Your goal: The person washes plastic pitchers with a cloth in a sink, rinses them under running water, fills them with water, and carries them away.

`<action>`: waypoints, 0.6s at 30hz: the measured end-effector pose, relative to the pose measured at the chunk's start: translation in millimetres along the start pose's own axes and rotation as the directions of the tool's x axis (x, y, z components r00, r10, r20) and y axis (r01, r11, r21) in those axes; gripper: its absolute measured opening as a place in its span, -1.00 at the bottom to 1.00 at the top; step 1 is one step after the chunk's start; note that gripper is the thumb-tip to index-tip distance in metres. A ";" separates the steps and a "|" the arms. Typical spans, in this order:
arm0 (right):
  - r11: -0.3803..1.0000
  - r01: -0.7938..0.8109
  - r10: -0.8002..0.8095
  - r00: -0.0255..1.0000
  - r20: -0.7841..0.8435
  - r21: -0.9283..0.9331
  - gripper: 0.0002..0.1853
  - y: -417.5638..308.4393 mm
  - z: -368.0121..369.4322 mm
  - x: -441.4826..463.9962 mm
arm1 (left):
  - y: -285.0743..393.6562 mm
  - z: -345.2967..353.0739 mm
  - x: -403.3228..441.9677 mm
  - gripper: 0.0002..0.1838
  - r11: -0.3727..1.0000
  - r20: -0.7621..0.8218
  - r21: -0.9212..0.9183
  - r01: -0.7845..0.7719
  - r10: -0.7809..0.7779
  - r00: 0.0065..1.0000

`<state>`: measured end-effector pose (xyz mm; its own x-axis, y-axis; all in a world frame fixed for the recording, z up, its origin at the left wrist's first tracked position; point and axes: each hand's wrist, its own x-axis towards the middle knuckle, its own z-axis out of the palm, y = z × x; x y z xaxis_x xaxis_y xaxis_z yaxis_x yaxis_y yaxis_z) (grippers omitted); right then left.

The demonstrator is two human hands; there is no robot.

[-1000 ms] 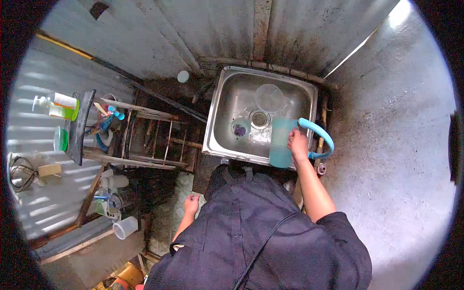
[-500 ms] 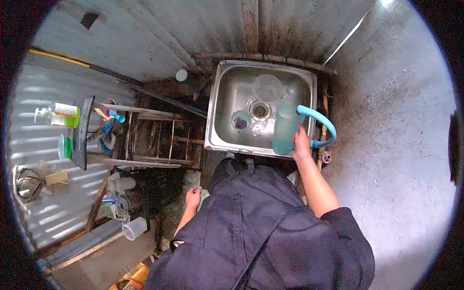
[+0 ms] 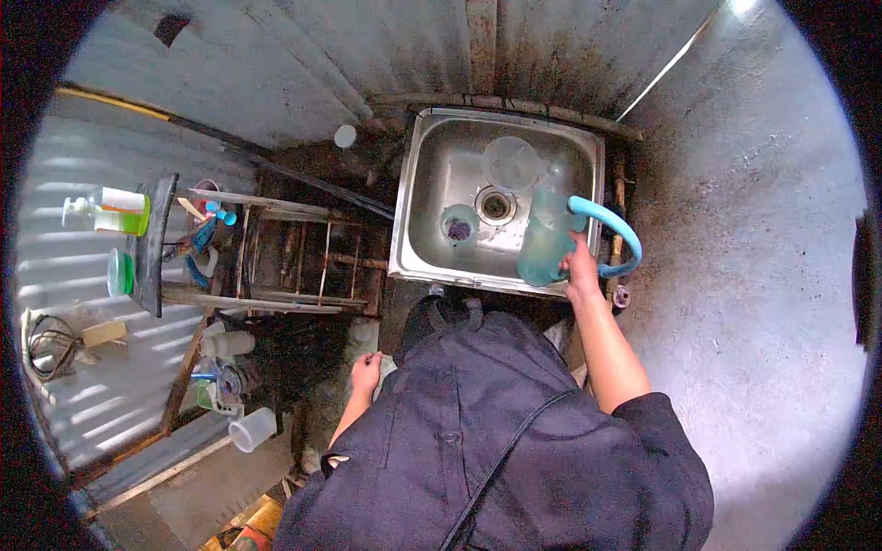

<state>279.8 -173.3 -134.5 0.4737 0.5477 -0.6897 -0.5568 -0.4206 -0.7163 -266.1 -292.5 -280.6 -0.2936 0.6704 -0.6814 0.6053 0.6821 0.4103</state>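
My right hand (image 3: 581, 266) is closed round the handle side of a translucent blue-green pitcher (image 3: 544, 241), held tilted over the right part of the steel sink (image 3: 402, 248). A light-blue hose (image 3: 623, 230) arches over the sink's right rim, its end at the pitcher; whether water runs from it I cannot tell. In the basin, a clear round container (image 3: 510, 163) lies near the back, and a small translucent cup (image 3: 459, 224) with something purple in it sits left of the drain (image 3: 496, 207). My left hand (image 3: 367, 371) hangs beside my body, fingers curled, with nothing visible in them.
On the left, a wooden rack (image 3: 266, 303) carries a soap bottle (image 3: 124, 211) and a green tub (image 3: 121, 273). A plastic cup (image 3: 252, 430) is at lower left. A rough wall (image 3: 753, 275) stands close on the right, with corrugated metal (image 3: 395, 55) behind the sink.
The view has shifted slightly. My right hand and the pitcher have moved only a little, staying over the sink by the hose end. My left hand keeps its curled pose.
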 end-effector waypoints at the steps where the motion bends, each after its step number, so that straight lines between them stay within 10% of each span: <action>1: 1.000 -0.002 0.002 1.000 0.018 0.025 -0.58 1.3 -2.1 1.2 | -4.2 1.0 0.6 -0.41 1.000 -0.003 -0.023 -0.022 0.022 1.000; 9: 0.995 -0.022 0.027 0.998 0.056 -0.095 -0.46 4.6 -9.8 4.5 | 26.7 -3.4 -15.1 -0.42 0.996 -0.057 0.090 0.006 -0.001 0.998; 15: 1.000 -0.017 0.019 0.996 0.092 -0.024 -0.47 3.6 -11.0 -3.4 | 110.1 -24.7 -44.7 -0.53 0.951 -0.256 -0.181 -0.249 0.199 0.946; 18: 0.999 -0.032 0.034 0.997 0.068 -0.042 -0.48 -5.3 -6.2 -15.2 | 191.2 -53.2 -60.6 -0.60 0.718 -0.325 -0.452 -0.529 0.420 0.847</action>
<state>279.7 -184.0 -120.9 0.4068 0.5808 -0.7051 -0.5425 -0.4674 -0.6980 -172.0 -187.2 -128.6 -0.2350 0.9495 -0.2079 0.2553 0.2667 0.9293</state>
